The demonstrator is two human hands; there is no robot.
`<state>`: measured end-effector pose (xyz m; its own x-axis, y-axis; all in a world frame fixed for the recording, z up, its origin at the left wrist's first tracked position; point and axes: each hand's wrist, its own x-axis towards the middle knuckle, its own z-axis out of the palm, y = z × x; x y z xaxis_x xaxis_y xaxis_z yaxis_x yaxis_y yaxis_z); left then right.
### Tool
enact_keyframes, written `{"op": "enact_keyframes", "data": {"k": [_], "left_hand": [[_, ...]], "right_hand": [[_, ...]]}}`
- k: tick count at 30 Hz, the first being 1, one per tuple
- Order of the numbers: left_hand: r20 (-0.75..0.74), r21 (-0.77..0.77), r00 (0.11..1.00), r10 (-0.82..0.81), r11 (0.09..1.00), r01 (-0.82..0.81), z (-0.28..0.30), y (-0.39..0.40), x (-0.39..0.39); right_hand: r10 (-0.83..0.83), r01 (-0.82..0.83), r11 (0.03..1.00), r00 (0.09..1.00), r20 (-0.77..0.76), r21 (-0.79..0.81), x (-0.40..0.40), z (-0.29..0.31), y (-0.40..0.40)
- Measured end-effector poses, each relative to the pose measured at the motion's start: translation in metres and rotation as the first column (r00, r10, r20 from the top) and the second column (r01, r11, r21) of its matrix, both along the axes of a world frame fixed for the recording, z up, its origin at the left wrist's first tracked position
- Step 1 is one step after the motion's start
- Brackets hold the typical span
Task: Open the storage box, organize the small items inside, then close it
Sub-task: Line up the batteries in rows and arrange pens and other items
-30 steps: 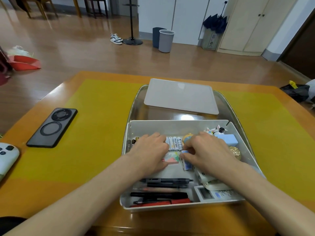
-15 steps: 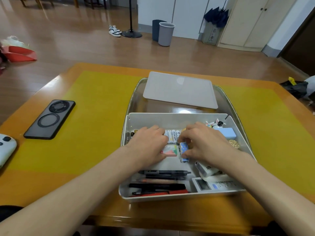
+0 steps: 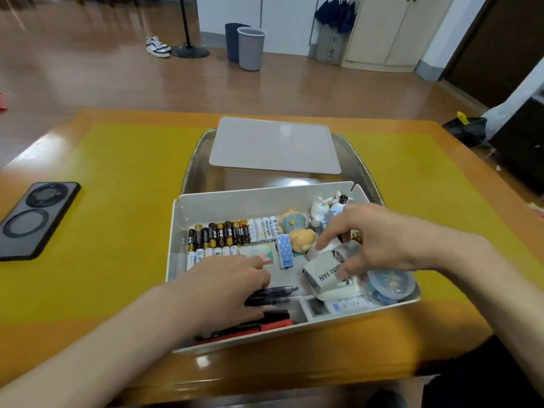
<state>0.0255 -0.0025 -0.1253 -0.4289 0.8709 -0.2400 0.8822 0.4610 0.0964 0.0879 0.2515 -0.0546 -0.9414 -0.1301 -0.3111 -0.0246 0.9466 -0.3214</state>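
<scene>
Hands parted since 0.5 s ago: batteries (image 3: pixel 232 232) now uncovered.
Right hand (image 3: pixel 379 240) slid to frame right, fingers spread, thumb & index on white mini fan (image 3: pixel 323 275). Left hand (image 3: pixel 226 287) pulled lower-centre, fingers straight, tips at a small card (image 3: pixel 259 253). Storage box (image 3: pixel 265 198) open, centre of bench (image 3: pixel 117 187); lid (image 3: pixel 275 145) behind it.

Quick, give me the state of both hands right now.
Left hand: open, fingers resting flat over the pens, holding nothing.
Right hand: on the mini fan; grip cannot be told.

"MINI FAN" on white fan (image 3: pixel 325 275), "Herbright" on white battery (image 3: pixel 266 229)
</scene>
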Motion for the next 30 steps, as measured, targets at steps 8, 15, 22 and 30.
{"op": "enact_keyframes", "data": {"k": [8,15,22,30], "left_hand": [[0.041,-0.063,0.999,0.006,0.998,-0.003,0.005,-0.003,0.003],[0.087,-0.042,0.994,0.073,0.997,-0.069,0.025,-0.012,-0.009],[-0.010,0.319,0.979,0.202,0.929,-0.189,0.067,-0.059,-0.035],[-0.109,0.151,0.981,0.162,0.978,-0.145,0.053,-0.063,-0.029]], "right_hand": [[0.152,-0.131,0.976,0.982,-0.113,0.175,0.016,-0.015,-0.001],[0.182,-0.136,0.976,0.938,-0.296,0.168,0.012,-0.012,-0.003],[0.196,-0.167,0.979,0.919,-0.341,0.114,-0.014,-0.026,-0.064],[0.319,-0.284,0.941,0.925,-0.206,0.185,-0.031,-0.044,-0.104]]}}
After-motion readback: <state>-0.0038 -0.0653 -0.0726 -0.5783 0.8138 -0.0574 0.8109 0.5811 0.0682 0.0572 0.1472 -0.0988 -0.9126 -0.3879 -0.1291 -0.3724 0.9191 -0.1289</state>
